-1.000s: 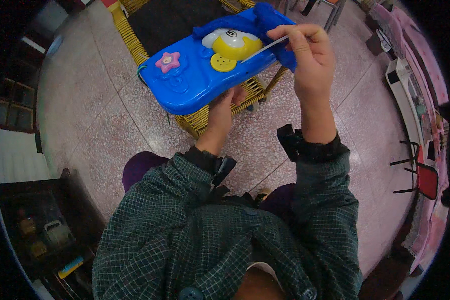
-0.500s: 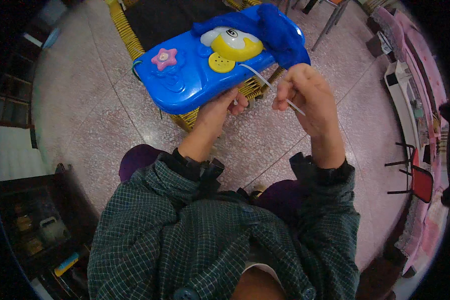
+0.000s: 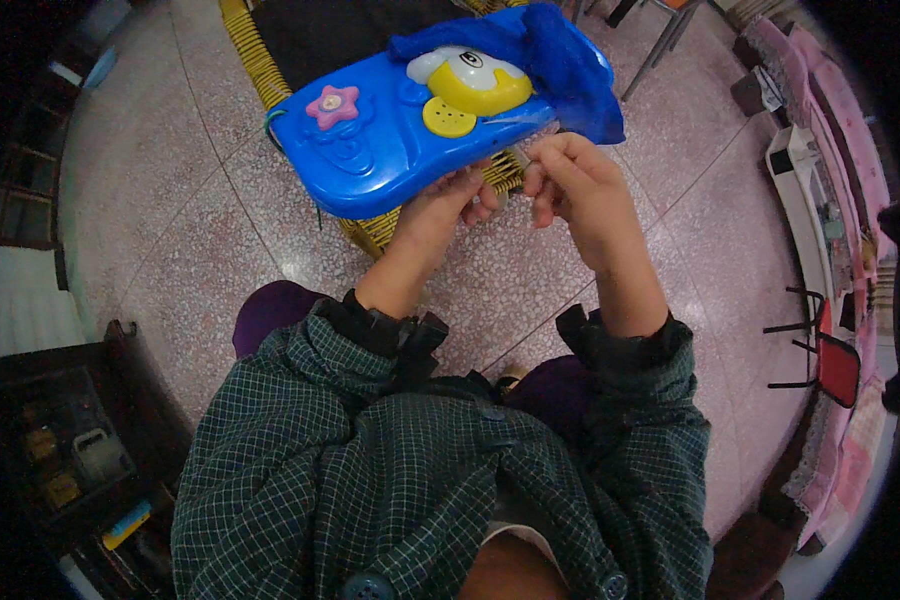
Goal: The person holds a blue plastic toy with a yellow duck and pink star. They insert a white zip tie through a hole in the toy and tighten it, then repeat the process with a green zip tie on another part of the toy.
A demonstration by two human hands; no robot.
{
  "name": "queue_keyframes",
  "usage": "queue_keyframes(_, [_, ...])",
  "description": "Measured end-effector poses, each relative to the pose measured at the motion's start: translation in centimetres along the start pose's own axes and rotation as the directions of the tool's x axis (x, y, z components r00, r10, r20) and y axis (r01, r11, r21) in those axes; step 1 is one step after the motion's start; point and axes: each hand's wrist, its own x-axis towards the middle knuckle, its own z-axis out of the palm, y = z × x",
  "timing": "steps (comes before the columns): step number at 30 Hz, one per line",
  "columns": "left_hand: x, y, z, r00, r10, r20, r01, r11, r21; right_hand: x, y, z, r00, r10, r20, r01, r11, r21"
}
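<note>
A blue plastic toy panel (image 3: 370, 170) rests on a wicker seat, with a pink star-shaped knob (image 3: 332, 106), a yellow dotted disc (image 3: 449, 117) and a yellow-and-white cartoon eye (image 3: 482, 80). Dark blue mesh cloth (image 3: 574, 75) covers its far right part. My left hand (image 3: 450, 200) is tucked at the panel's near edge, fingers curled; whatever they hold is hidden. Right of it and apart from the panel, my right hand (image 3: 573, 185) is closed in a pinch. A thin white plastic strip (image 3: 542, 130), smeared by motion, shows faintly between its fingertips and the panel.
Beneath the panel is the yellow wicker seat (image 3: 247, 60) with a black top. Speckled tile floor (image 3: 260, 230) surrounds it. Metal chair legs (image 3: 655, 50) stand at the far right, a red stool (image 3: 838, 370) at the right, and a dark cabinet (image 3: 80, 430) at the left.
My right hand has moved left, closer to my left hand. The white strip, sharp and standing out before, is now blurred. The panel has shifted very slightly in view.
</note>
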Motion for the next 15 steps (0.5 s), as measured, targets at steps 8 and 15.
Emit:
queue_keyframes(8, [0.1, -0.1, -0.3, 0.999, -0.029, -0.025, 0.031, 0.997, 0.067, 1.5, -2.1, -0.7, 0.945, 0.22, 0.242, -0.273, 0.939, 0.211])
queue_keyframes(15, [0.2, -0.4, -0.4, 0.999, -0.034, -0.032, 0.037, 0.997, 0.071, 1.7, -2.2, -0.2, 0.892, 0.136, 0.43, -0.215, 0.966, 0.14])
